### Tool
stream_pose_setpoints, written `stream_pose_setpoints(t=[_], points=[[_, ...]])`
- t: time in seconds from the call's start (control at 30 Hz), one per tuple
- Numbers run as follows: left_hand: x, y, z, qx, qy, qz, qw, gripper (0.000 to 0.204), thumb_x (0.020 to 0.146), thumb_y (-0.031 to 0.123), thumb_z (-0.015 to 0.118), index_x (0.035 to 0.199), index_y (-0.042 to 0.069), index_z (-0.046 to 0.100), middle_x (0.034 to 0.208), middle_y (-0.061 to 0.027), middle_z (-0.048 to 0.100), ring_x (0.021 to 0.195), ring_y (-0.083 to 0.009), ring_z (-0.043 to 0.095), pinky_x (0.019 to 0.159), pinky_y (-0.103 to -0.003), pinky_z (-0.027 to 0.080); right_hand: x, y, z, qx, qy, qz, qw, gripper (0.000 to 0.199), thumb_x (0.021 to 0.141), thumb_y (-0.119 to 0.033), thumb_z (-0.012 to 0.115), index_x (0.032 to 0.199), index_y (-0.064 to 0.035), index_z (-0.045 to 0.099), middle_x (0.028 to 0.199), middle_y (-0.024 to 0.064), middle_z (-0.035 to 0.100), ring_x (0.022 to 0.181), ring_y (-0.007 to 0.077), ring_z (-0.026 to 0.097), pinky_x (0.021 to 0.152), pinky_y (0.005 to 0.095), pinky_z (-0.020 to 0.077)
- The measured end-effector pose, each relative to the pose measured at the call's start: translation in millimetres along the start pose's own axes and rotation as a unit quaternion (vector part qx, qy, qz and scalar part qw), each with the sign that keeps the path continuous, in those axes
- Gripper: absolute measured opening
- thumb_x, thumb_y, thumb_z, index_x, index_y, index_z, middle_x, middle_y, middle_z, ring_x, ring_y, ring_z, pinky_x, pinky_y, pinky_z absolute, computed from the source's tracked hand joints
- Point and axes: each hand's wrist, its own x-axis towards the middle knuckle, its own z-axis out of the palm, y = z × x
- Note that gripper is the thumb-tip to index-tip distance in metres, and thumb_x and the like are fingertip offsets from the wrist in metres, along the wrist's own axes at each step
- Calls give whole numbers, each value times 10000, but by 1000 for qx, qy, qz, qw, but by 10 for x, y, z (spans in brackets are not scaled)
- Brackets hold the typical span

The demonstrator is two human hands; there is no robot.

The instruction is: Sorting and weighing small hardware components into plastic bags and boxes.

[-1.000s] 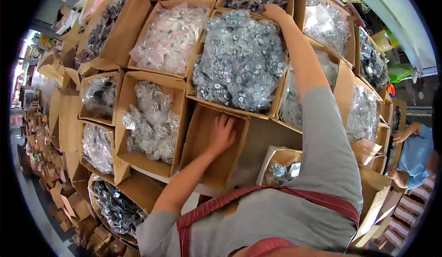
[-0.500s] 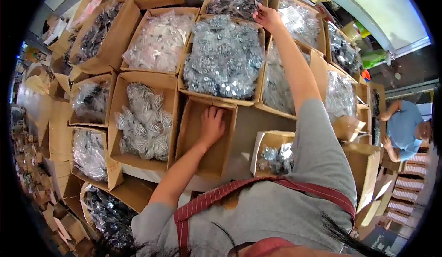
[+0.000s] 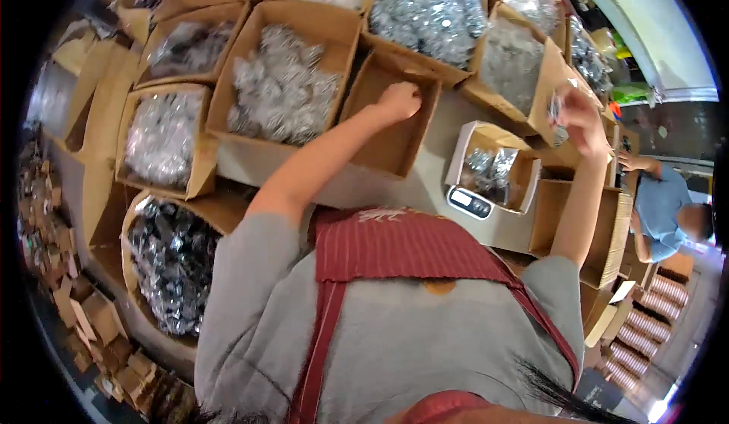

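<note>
My left hand is curled closed over an open cardboard box in the middle. Its fingertips are turned under, so anything in them is hidden. Off to the right, my right hand is raised and pinches a small clear plastic bag with something dark in it. That hand is just right of a box of bagged parts. Below and left of it, a small white-sided box with silvery bags sits on a digital scale.
Cardboard boxes of bagged metal parts surround me: spring-like pieces at left, silvery bags at the back, dark bags at the lower left. An upright carton flap stands by my right hand. A co-worker is at far right.
My right hand has come back from the far box of dark bagged parts to the right side, carrying a small bag. My left fingers have curled in. The view has shifted, showing the scale.
</note>
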Motion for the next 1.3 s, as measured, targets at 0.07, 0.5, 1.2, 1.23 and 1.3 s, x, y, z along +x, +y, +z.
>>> stream_pose_setpoints(t=[0.07,0.5,1.2,1.23,1.3], points=[[-210,52,-319,-120,38,70,990,199,845,190,555,924,74,697,889,-94,704,835,-251,672,752,-363,518,-198,349,135,-4,-5,85,996,290,803,-108,661,1069,-10,601,853,62,621,775,154,619,678,272,503],[-115,-1364,-1635,423,35,59,904,588,741,264,692,1212,-11,470,992,-254,633,903,-390,633,794,-469,513,-722,910,1705,-97,104,16,990,241,894,-55,568,1122,13,606,1009,52,651,903,126,622,795,255,480],[-668,-2760,-3921,238,204,-325,892,395,744,314,642,946,-22,691,925,-215,683,925,-328,661,829,-404,506,-562,2107,2892,171,178,215,945,282,788,-33,533,1067,6,527,822,168,675,586,237,663,549,306,565],[-647,-2792,-3898,280,256,-292,878,384,747,300,634,939,-27,691,889,-215,686,884,-332,672,814,-412,512,-599,2084,2887,198,171,202,944,308,789,-17,536,1095,11,518,827,162,671,610,235,668,568,310,576],[-589,-2802,-4043,258,262,-232,901,391,742,296,637,948,-34,685,926,-240,671,908,-368,649,834,-431,497,-657,2255,2888,204,180,179,945,320,789,-28,549,1104,20,526,827,157,669,617,226,663,554,313,565]])
